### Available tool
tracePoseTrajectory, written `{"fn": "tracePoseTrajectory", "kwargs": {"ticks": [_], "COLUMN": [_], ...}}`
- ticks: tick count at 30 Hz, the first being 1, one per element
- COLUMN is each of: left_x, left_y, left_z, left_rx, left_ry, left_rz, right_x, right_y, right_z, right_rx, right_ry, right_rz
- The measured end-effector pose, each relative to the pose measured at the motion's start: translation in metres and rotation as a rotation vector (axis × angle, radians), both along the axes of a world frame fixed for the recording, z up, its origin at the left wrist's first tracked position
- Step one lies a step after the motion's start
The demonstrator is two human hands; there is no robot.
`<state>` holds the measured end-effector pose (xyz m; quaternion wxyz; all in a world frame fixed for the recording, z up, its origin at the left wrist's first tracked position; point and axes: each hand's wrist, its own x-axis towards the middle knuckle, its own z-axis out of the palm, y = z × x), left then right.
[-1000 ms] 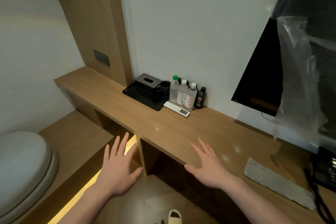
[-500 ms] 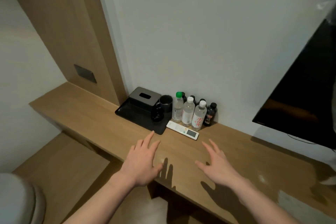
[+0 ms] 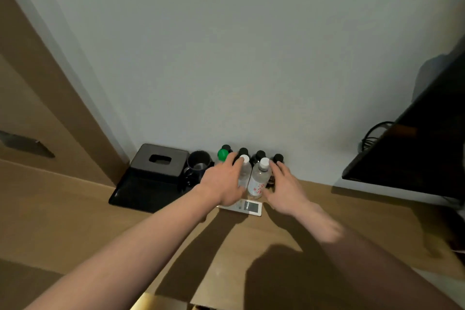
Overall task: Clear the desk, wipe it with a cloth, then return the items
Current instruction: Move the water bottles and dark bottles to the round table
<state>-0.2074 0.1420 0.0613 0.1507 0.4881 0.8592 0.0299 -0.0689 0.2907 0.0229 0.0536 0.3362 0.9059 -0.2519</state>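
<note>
Both hands flank the bottles (image 3: pixel 258 178) on the worktop (image 3: pixel 75 211): left hand (image 3: pixel 224 184) and right hand (image 3: pixel 283 187) spread, grasping nothing, likely to gather them together.

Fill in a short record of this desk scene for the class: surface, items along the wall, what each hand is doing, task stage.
surface: wooden desk
tray: black tray holding tissue box and mug
bottles: clear bottles, one green-capped, dark-capped ones behind
remote: white remote in front of the bottles
left hand: reaching at the bottles, grasp unclear
right hand: open beside the bottles
stage: clearing not yet done
</note>
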Motion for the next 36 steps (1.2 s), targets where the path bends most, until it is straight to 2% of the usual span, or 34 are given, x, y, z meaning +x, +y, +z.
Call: {"fn": "tracePoseTrajectory", "kwargs": {"ticks": [7, 12, 15, 20, 23, 28, 33, 36], "left_x": [-0.044, -0.056, -0.061, -0.057, -0.055, -0.034, 0.018, 0.065], "left_y": [0.045, 0.051, 0.057, 0.063, 0.056, 0.034, 0.014, 0.003], "left_z": [-0.024, -0.037, -0.046, -0.046, -0.041, -0.014, 0.015, 0.027], "left_rx": [-0.02, 0.016, 0.057, 0.099, 0.161, 0.399, 0.487, 0.523], "left_ry": [-0.045, -0.13, -0.115, -0.069, -0.03, 0.025, -0.008, -0.053], "left_rz": [-0.112, -0.109, -0.11, -0.156, -0.182, -0.228, -0.332, -0.346], "right_x": [-0.046, -0.056, -0.055, -0.041, -0.019, 0.037, 0.114, 0.169], "right_y": [0.007, 0.001, 0.002, 0.005, 0.001, -0.02, -0.051, -0.068], "right_z": [-0.01, -0.016, -0.018, -0.02, -0.021, 0.002, 0.03, 0.043], "right_rx": [0.074, 0.033, 0.031, 0.123, 0.159, 0.195, 0.138, 0.133], "right_ry": [-0.034, 0.054, 0.105, 0.067, 0.117, 0.279, 0.445, 0.447], "right_rz": [-0.108, -0.219, -0.255, -0.337, -0.367, -0.44, -0.537, -0.627]}}
